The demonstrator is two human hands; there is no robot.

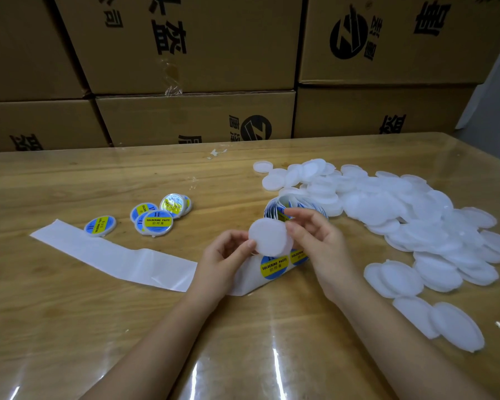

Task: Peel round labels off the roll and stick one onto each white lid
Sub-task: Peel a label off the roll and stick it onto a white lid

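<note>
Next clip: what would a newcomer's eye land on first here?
Probably the big heap of plain white round plastic lids spread across the table's right side. Next, the blank white lid held at centre between the left hand and right hand, and the blue-and-yellow labelled lids left of them.

Storeroom: stacked printed cartons (191,47)

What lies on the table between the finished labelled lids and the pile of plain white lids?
In the head view: the label roll, and both hands holding one blank lid.
</note>
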